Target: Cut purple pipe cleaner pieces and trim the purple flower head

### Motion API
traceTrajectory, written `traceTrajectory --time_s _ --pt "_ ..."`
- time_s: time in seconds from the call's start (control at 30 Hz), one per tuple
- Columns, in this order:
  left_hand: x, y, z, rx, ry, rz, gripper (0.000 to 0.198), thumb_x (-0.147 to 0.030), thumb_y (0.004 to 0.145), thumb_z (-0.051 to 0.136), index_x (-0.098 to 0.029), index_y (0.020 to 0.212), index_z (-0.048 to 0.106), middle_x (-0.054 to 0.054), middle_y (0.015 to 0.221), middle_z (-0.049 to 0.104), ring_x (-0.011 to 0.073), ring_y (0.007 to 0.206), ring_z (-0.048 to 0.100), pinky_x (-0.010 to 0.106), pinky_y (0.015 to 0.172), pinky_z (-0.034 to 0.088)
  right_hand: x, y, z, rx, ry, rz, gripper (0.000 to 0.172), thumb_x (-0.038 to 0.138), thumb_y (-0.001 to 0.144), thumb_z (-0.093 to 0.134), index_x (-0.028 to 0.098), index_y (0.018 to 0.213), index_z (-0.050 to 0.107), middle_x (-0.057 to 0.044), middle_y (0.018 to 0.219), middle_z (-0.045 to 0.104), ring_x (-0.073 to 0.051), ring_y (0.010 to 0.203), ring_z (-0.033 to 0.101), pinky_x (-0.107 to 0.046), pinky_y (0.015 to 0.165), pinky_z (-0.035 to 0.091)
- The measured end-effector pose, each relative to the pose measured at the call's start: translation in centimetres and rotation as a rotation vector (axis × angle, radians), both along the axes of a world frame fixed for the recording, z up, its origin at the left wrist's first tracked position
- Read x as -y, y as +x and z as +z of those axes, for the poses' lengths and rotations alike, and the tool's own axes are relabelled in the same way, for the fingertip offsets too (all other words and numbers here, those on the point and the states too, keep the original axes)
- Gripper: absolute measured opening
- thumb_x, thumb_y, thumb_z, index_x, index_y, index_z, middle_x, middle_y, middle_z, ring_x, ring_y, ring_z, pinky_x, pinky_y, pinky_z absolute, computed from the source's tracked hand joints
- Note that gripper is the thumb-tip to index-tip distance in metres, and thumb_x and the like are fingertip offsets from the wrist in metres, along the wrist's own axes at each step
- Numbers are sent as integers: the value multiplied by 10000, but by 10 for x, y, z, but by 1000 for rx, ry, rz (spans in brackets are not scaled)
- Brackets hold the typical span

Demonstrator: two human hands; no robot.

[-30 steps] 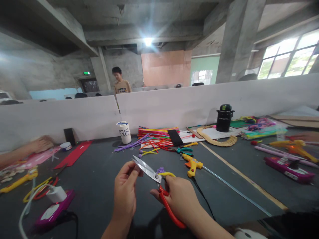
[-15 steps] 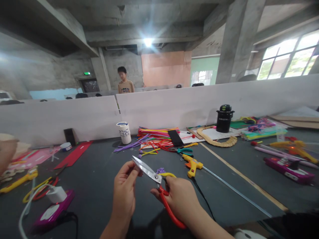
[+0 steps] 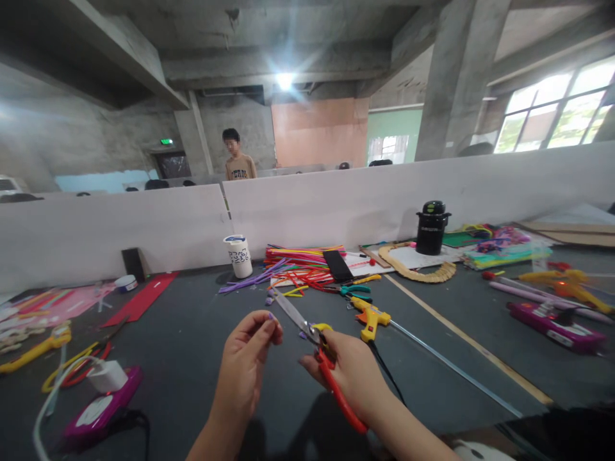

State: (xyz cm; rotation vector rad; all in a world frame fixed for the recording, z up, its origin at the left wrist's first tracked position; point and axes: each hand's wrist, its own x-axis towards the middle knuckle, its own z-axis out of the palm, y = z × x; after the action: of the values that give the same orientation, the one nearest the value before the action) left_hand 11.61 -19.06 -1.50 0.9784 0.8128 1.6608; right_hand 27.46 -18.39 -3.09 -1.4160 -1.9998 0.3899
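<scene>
My left hand (image 3: pixel 252 349) is closed in a pinch, with a tiny purple piece (image 3: pixel 270 315) showing at the fingertips. Wrapped round the handles of the scissors (image 3: pixel 293 312) is my right hand (image 3: pixel 353 368). The scissors have one red and one yellow handle, and their blades point up and left, apart from my left hand. Some purple bits (image 3: pixel 302 334) lie on the dark table, partly hidden behind the scissors. Beyond the blades are colourful pipe cleaners (image 3: pixel 302 256). Right of my right hand lies a yellow glue gun (image 3: pixel 372 318) with a long clear stick.
A white cup (image 3: pixel 237 256) and a black flask (image 3: pixel 431 229) stand near the white partition (image 3: pixel 327 202). Purple power strips (image 3: pixel 103 406) lie at both sides. Pliers (image 3: pixel 355 291), red felt (image 3: pixel 141 299) and a wooden strip (image 3: pixel 471 342) are on the table. A person (image 3: pixel 240 163) stands beyond.
The scissors and my right hand have moved right, away from my left hand. My left fingers have shifted slightly right. At the far left, another person's arm has gone out of view.
</scene>
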Motion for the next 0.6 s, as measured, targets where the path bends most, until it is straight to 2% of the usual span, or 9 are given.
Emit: traceTrajectory --time_s 0.13,0.3,0.4,0.6 --pt "-1 6 -4 -16 -122 -224 32 -175 680 638 -146 685 627 -4 595 586 83 551 492 195 571 384 -6 3 4 -312 -157 140 215 372 718 495 177 631 520 31 559 486 -112 528 446 -193 488 306" --pt "-1 14 -12 -102 -235 -486 89 -178 669 635 -122 602 619 -5 525 532 74 487 447 188 491 330 -10 4 13 -631 -374 209 137 281 620 501 162 669 548 35 536 497 -107 492 480 -183 435 328" --pt "0 16 -12 -144 -263 -536 98 -186 661 637 -115 594 630 4 535 529 74 486 434 191 489 320 -8 5 19 -727 -434 248 123 254 599 483 160 648 547 49 470 485 -83 404 434 -176 391 302" --pt "1 17 -12 -172 -315 -578 99 -211 642 656 -120 604 647 3 501 518 74 456 404 203 469 299 -6 7 20 -722 -449 296 63 190 598 493 151 606 542 56 455 501 -41 350 337 -155 369 274"
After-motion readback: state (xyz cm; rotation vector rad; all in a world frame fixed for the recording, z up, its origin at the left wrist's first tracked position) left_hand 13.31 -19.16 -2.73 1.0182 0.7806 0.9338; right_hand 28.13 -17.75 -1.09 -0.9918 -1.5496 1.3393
